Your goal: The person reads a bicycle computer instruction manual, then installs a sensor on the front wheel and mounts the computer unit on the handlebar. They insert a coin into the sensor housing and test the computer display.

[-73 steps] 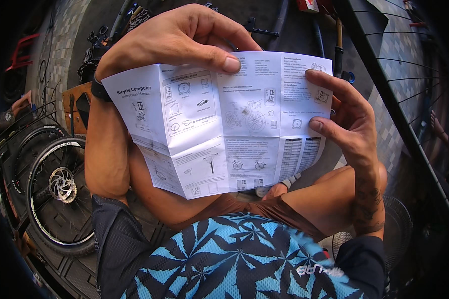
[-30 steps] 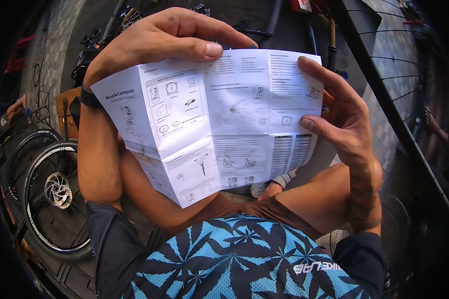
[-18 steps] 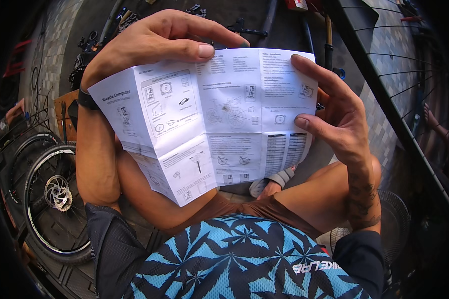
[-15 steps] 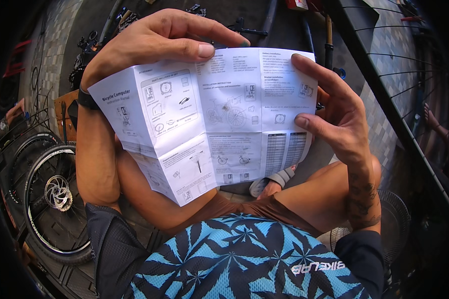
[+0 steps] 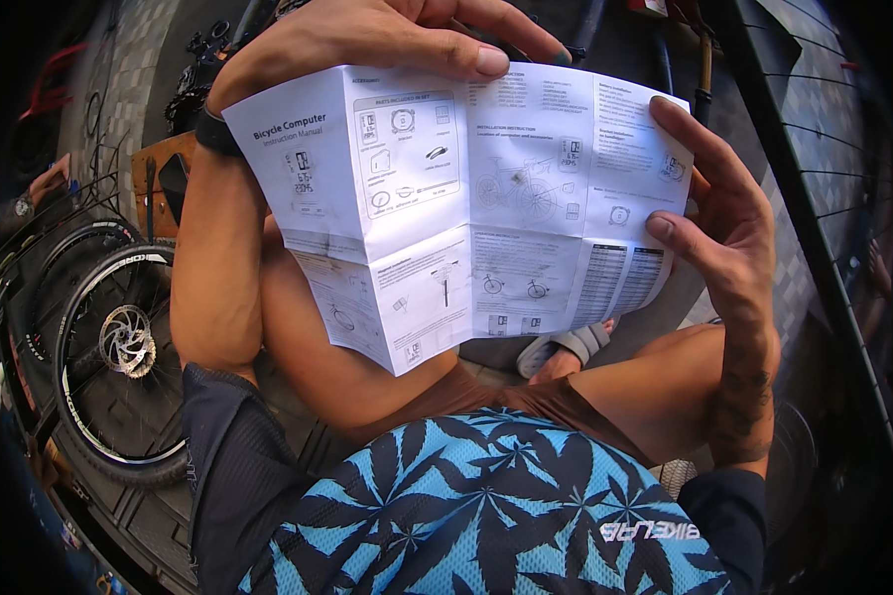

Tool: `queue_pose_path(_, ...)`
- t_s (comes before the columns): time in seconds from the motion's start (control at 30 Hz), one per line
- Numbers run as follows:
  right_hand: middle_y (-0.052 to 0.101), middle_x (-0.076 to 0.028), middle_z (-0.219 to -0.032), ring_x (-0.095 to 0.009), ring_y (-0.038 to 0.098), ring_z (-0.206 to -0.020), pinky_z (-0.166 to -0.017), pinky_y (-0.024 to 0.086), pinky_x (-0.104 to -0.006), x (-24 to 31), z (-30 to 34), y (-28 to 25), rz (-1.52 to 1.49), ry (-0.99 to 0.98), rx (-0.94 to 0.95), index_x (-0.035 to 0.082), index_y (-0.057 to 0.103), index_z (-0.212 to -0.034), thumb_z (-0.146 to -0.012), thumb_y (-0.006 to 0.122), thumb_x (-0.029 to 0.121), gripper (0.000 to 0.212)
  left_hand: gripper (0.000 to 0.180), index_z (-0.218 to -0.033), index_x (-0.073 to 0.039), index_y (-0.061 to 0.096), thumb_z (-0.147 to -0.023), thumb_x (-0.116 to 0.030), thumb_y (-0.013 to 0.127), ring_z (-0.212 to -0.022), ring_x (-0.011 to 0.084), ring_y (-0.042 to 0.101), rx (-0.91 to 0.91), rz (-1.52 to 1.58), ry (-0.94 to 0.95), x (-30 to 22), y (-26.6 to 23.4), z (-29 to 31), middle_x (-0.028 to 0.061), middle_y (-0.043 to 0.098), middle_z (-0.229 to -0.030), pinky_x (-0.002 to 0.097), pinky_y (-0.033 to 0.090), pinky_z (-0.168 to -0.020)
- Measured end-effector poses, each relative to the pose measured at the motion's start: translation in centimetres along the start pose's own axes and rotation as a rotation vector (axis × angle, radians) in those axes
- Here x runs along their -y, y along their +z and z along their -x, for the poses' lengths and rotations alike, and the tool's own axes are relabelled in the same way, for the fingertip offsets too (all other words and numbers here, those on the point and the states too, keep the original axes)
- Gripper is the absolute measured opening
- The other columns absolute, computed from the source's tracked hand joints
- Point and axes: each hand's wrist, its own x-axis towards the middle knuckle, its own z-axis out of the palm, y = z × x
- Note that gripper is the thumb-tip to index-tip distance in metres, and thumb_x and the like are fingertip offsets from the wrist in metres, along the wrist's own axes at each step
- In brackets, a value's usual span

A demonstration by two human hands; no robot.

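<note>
The white, creased paper instruction sheet with printed diagrams and text blocks (image 5: 466, 208) is held unfolded in front of the person, above the lap, with its printed face toward the camera. Fold lines divide the sheet into panels; the lower left corner hangs down toward the thigh.

The left hand (image 5: 367, 35) grasps the sheet at its top edge. The thumb lies flat across the printed face near the top centre, and the remaining fingers pass behind the paper. A black band (image 5: 213, 131) sits at the left wrist, just beside the sheet's upper left corner.

The right hand (image 5: 729, 213) grasps the sheet at its right edge. The thumb presses on the printed face at the right margin, and the index finger extends along the upper right corner. The other fingers are behind the paper and cannot be seen.

Below the sheet, the blue and black leaf-patterned shirt (image 5: 486, 516) and brown shorts (image 5: 506, 392) are visible. A grey sandal strap (image 5: 566, 345) shows under the sheet's lower edge. A black bicycle wheel with a silver disc rotor (image 5: 109, 357) lies at the left on the floor.
</note>
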Motion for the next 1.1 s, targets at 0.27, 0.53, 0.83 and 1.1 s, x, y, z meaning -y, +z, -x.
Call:
queue_pose_path(0.27,0.056,-0.016,-0.157,-0.027,0.064,-0.128,-0.104,0.061,-0.0422,-0.4,-0.4,-0.5,0.075,-0.014,0.009,0.003,0.054,-0.155,-0.086,0.085,0.005,0.075,0.057,-0.15,0.008,0.055,-0.099,-0.008,0.076,-0.125,0.0296,0.07,-0.031,0.062,-0.048,-0.2,0.1,-0.7,0.0252,0.069,-0.139,0.0398,0.057,-0.107)
queue_pose_path(0.53,0.058,-0.015,-0.156,-0.027,0.064,-0.128,-0.107,0.059,-0.0425,-0.8,-0.5,-0.7,0.049,-0.003,-0.004,0.004,0.056,-0.154,-0.086,0.086,0.007,0.075,0.057,-0.149,0.008,0.056,-0.099,-0.009,0.077,-0.125,0.0292,0.069,0.056,0.073,0.03,0.6,-0.9,-1.6,0.0248,0.069,-0.138,0.039,0.056,-0.108)
queue_pose_path(0.83,0.059,-0.015,-0.155,-0.027,0.064,-0.129,-0.109,0.059,-0.0435,-0.9,-0.5,-0.9,0.065,-0.01,-0.007,0.004,0.057,-0.153,-0.085,0.087,0.007,0.075,0.055,-0.148,0.008,0.057,-0.099,-0.007,0.075,-0.126,0.029,0.069,-0.07,0.028,-0.044,0.1,-0.3,-1.3,0.0253,0.069,-0.138,0.0389,0.056,-0.109)
queue_pose_path(1.1,0.059,-0.015,-0.155,-0.027,0.065,-0.128,-0.109,0.059,-0.0443,-0.9,-0.4,-0.9,0.08,-0.017,-0.016,0.005,0.058,-0.153,-0.085,0.087,0.008,0.074,0.055,-0.148,0.008,0.057,-0.099,-0.007,0.076,-0.125,0.0299,0.069,-0.09,0.023,-0.043,0.2,0.0,-1.3,0.0257,0.069,-0.138,0.0391,0.057,-0.108)
